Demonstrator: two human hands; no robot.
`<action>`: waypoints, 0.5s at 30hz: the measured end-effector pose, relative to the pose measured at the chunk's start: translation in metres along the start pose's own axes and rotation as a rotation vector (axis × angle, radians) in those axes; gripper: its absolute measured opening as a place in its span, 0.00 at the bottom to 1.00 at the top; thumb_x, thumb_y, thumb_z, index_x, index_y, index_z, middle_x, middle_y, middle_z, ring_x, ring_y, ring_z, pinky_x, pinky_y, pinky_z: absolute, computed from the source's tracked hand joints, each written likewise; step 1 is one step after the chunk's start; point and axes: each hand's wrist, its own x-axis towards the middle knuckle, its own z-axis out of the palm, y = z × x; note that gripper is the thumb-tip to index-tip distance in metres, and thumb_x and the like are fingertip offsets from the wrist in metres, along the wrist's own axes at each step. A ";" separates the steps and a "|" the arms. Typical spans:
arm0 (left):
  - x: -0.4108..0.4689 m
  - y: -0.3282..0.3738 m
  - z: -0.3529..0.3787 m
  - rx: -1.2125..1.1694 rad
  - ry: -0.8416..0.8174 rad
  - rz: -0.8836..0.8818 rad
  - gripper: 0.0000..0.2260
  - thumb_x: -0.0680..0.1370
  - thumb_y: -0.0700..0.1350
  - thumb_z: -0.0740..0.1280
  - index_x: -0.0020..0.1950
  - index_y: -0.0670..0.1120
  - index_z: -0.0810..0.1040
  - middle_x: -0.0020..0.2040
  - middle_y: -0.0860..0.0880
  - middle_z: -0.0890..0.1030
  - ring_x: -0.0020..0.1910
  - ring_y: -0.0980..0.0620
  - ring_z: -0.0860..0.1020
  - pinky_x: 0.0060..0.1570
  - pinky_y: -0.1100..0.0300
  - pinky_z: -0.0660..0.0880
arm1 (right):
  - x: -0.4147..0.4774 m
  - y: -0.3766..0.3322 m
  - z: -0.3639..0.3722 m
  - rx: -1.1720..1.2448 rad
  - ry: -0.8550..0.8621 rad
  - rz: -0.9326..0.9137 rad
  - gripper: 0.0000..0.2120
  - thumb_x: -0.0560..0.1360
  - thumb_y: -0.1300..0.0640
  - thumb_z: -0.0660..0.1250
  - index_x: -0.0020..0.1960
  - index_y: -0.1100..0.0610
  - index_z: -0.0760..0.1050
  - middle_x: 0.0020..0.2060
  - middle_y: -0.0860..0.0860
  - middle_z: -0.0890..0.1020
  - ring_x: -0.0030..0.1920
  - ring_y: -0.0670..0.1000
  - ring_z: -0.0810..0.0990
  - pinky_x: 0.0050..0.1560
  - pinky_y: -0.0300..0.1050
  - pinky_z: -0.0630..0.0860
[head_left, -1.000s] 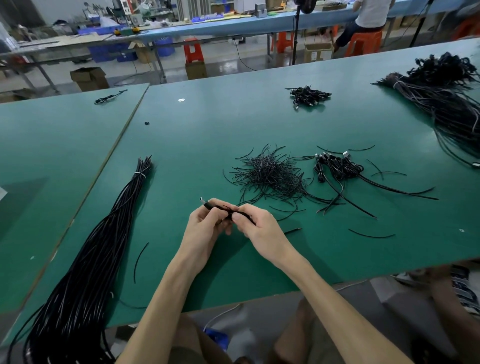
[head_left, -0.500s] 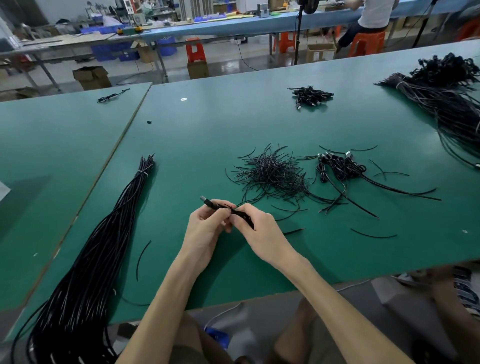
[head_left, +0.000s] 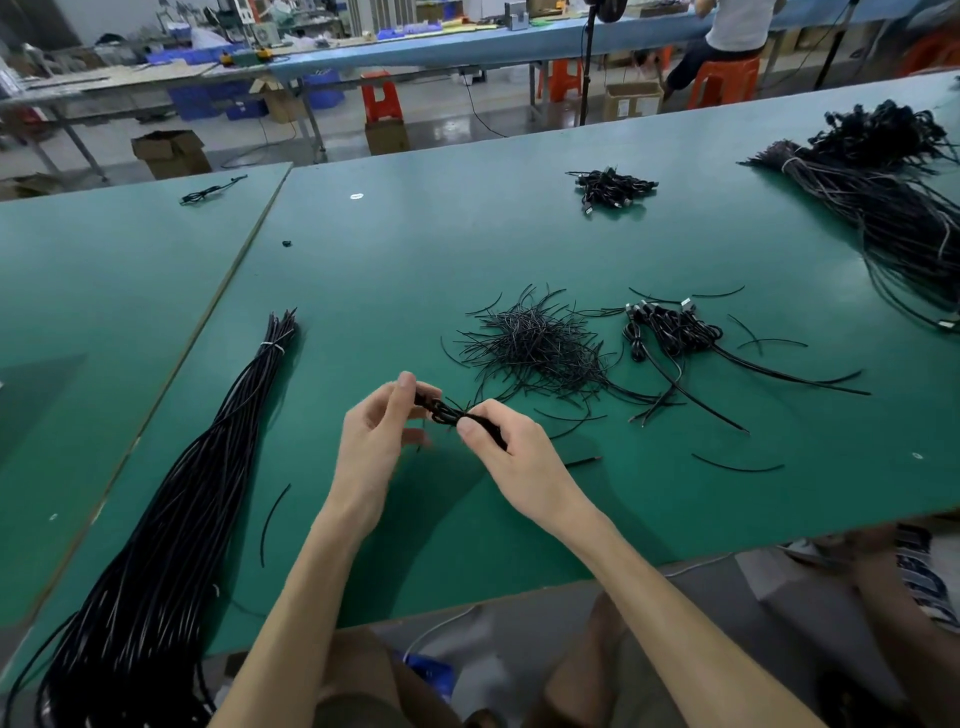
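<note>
Above the green table (head_left: 467, 239), near its front, my two hands hold a small coiled black cable (head_left: 441, 411) between them. My left hand (head_left: 379, 436) pinches one end of it with thumb and fingers. My right hand (head_left: 511, 447) grips the other end, thumb on top, with the cable running back under its palm. Just beyond the hands lies a loose heap of thin black tie wires (head_left: 535, 345). To its right rests a small pile of bundled cables (head_left: 670, 330) with metal plugs.
A long bundle of black cables (head_left: 171, 499) runs along the left side down past the front edge. Another big bundle (head_left: 893, 208) lies at the far right, a small pile (head_left: 613, 187) at the back. Stray wire pieces (head_left: 737, 465) lie scattered. A seated person (head_left: 727, 36) works at the far bench.
My hands have drawn slightly apart and lifted. The cable's plug end that stuck out past my left hand is now tucked into the coil, and my left thumb stands up.
</note>
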 end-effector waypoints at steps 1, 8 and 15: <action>0.001 0.002 -0.003 0.086 0.038 0.065 0.13 0.83 0.55 0.64 0.50 0.50 0.85 0.49 0.50 0.85 0.48 0.52 0.82 0.41 0.57 0.80 | 0.000 0.000 0.000 -0.007 -0.007 -0.006 0.10 0.85 0.51 0.63 0.48 0.55 0.76 0.30 0.43 0.69 0.30 0.44 0.63 0.32 0.38 0.63; -0.001 0.011 -0.009 0.740 -0.022 0.543 0.08 0.80 0.38 0.71 0.58 0.46 0.80 0.54 0.54 0.78 0.54 0.52 0.76 0.55 0.67 0.72 | 0.000 -0.001 0.003 -0.013 -0.010 -0.018 0.10 0.85 0.52 0.62 0.47 0.55 0.74 0.31 0.47 0.69 0.30 0.45 0.63 0.32 0.40 0.62; -0.015 0.005 -0.005 0.924 0.070 0.568 0.12 0.81 0.51 0.66 0.48 0.44 0.83 0.48 0.52 0.80 0.49 0.51 0.77 0.55 0.56 0.72 | 0.001 0.000 0.003 -0.030 0.030 -0.006 0.09 0.85 0.52 0.62 0.48 0.55 0.75 0.29 0.46 0.69 0.29 0.45 0.63 0.29 0.41 0.62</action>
